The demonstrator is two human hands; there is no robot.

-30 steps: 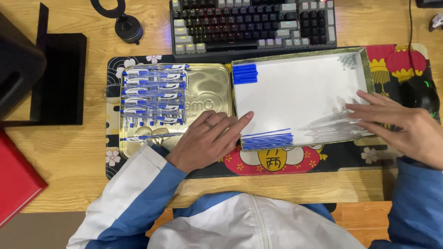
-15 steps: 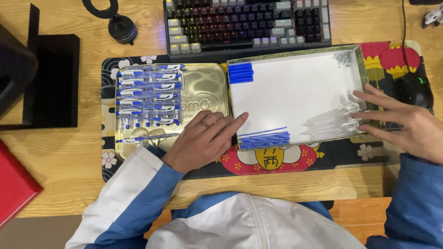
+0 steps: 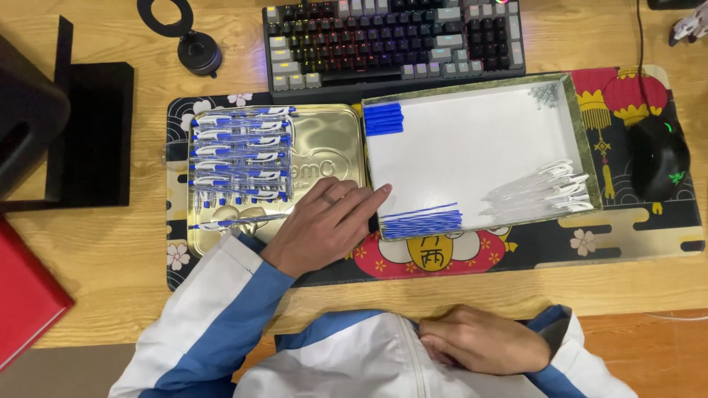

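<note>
My left hand (image 3: pixel 324 225) lies flat on the lower right corner of a gold tin lid (image 3: pixel 332 147), fingertips touching the edge of a white shallow box (image 3: pixel 472 140). It holds nothing. On the tin lies a row of several assembled blue and white pens (image 3: pixel 240 158). Inside the box are blue pen caps (image 3: pixel 383 118) at the top left, thin blue refills (image 3: pixel 422 221) at the bottom left and clear pen barrels (image 3: pixel 542 190) at the right. My right hand (image 3: pixel 483 343) rests against my white jacket near the table edge, fingers curled loosely.
A dark keyboard (image 3: pixel 391 40) sits behind the tin and box. A black mouse (image 3: pixel 658 156) lies right of the box on the patterned desk mat (image 3: pixel 627 228). A black stand (image 3: pixel 70 125) and a red object (image 3: pixel 22 295) are at the left.
My right hand has left the clear barrels in the box and pulled back to my jacket at the table edge. My left hand has stayed in place.
</note>
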